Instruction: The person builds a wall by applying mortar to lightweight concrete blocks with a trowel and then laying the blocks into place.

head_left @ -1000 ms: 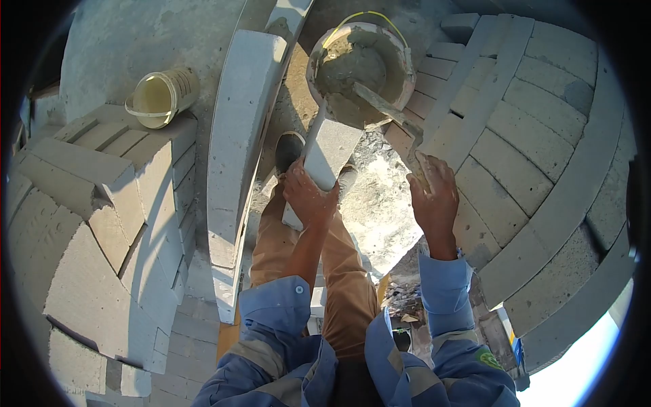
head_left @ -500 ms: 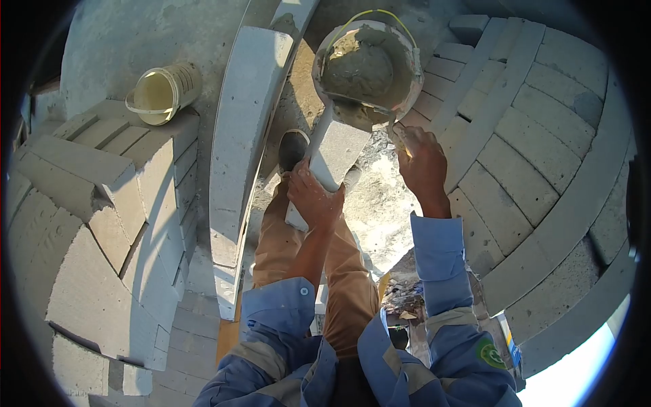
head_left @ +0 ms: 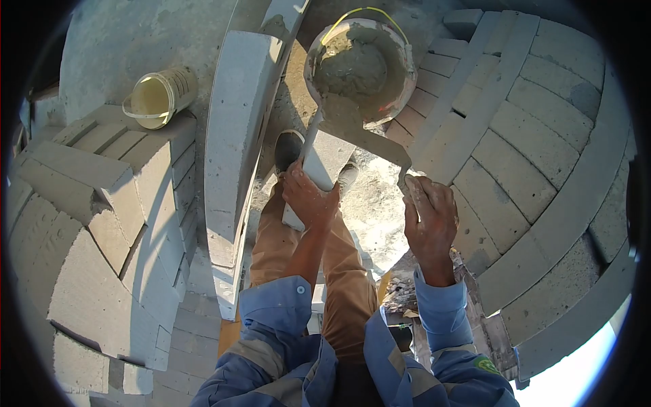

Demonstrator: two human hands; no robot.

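The block (head_left: 327,159) lies between the person's feet, its far end by the near rim of the bucket (head_left: 407,85), its near end under the left hand (head_left: 312,198); what bears its weight underneath is hidden. That left hand is closed on the block in a fairly wide grip, fingers over the left edge and thumb by the near right corner. The right hand (head_left: 432,220) is wrapped narrowly around the handle of a trowel (head_left: 380,146), whose blade slants across the far end of the block, with wet mortar (head_left: 341,112) at its tip, next to the bucket's rim. Whether the blade touches the block I cannot tell. The bucket holds more mortar, and a pail (head_left: 152,98) lies on its side near the far edge of the block stack (head_left: 102,163) at the left. The step in hand looks like bringing mortar from the bucket onto the block, at an early point, as the part of its face in view looks mostly bare. The next move seems to call for a steady left hand and a low, controlled tilt of the blade, so that the mortar goes on evenly and does not slide off over the edge
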